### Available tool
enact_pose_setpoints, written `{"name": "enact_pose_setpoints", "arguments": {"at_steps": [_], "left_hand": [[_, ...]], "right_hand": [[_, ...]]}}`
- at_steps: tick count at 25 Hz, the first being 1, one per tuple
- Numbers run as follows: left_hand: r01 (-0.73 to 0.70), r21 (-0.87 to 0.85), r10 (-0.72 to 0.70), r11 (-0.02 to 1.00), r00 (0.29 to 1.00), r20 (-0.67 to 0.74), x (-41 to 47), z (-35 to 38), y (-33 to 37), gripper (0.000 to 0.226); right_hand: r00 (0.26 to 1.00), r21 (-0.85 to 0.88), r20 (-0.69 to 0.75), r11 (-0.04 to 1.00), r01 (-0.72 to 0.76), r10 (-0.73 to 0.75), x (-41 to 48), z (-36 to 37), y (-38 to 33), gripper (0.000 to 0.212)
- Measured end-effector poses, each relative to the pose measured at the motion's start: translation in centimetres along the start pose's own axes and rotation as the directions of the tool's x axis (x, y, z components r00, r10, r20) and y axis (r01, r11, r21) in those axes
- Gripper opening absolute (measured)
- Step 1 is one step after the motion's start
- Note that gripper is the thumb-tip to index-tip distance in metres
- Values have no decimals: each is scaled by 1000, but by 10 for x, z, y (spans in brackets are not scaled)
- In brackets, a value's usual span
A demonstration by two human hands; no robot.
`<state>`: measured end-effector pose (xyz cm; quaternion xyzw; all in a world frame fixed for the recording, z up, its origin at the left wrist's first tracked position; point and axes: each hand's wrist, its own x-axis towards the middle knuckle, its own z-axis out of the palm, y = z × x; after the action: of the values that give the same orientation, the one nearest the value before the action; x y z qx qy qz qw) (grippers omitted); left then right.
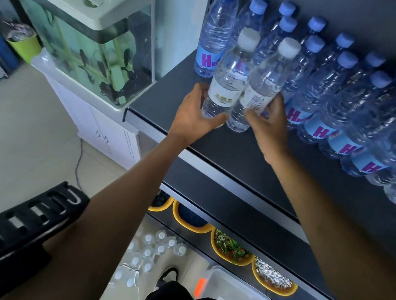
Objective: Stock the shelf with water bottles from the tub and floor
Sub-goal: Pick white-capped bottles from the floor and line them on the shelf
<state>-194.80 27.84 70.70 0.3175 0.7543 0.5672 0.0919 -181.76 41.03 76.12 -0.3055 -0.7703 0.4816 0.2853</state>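
Near the front-left corner of the shelf, the left hand is gripping one white-capped bottle and the right hand the second bottle, both probably resting there; seemingly full, heavyish and thin-walled, they are calling for firm label-height holds.

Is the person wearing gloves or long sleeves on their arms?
No gloves. The left hand and right hand are both bare, with no rings, watch or bracelet in view. Both forearms are bare too; no sleeve reaches them.
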Motion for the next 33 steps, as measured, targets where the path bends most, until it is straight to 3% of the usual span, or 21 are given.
{"name": "enact_pose_setpoints", "arguments": {"at_steps": [5, 9, 12, 15, 18, 22, 25, 29, 33], "left_hand": [[41, -24, -42, 999, 997, -60, -1, -2, 4, 63], [72, -34, -75, 997, 994, -85, -2, -4, 6, 61], [17, -3, -17, 1000, 995, -96, -1, -3, 6, 62], [20, -11, -21, 1000, 991, -129, 0, -4, 7, 71], [90, -165, -110, 982, 987, -116, 0, -9, 5, 79], [12, -174, -26, 985, 997, -79, 0, -9, 6, 95], [-3, -52, -2, 999, 994, -109, -2, -5, 8, 86], [-17, -99, 4, 995, 992, -128, -3, -5, 4, 70], [43, -111, -55, 993, 992, -110, -1, -6, 6, 76]], "right_hand": [[990, -109, -121, 993, 54, -67, 6, 18, -4, 79], [1000, 78, -2, 997, -1, 1, -8, 27, 12, 77], [998, 59, -69, 998, 11, -7, -7, 33, 18, 76], [990, -6, -124, 998, 70, -70, -2, 39, 19, 81], [982, -34, -170, 997, 74, -79, -4, 46, 29, 78], [981, 1, -174, 996, 84, -82, -5, 49, 37, 82], [981, -11, -165, 994, 105, -106, -4, 49, 38, 87], [983, -32, -160, 996, 85, -89, -4, 49, 42, 81], [981, -35, -161, 994, 108, -112, -3, 49, 40, 84]]}}
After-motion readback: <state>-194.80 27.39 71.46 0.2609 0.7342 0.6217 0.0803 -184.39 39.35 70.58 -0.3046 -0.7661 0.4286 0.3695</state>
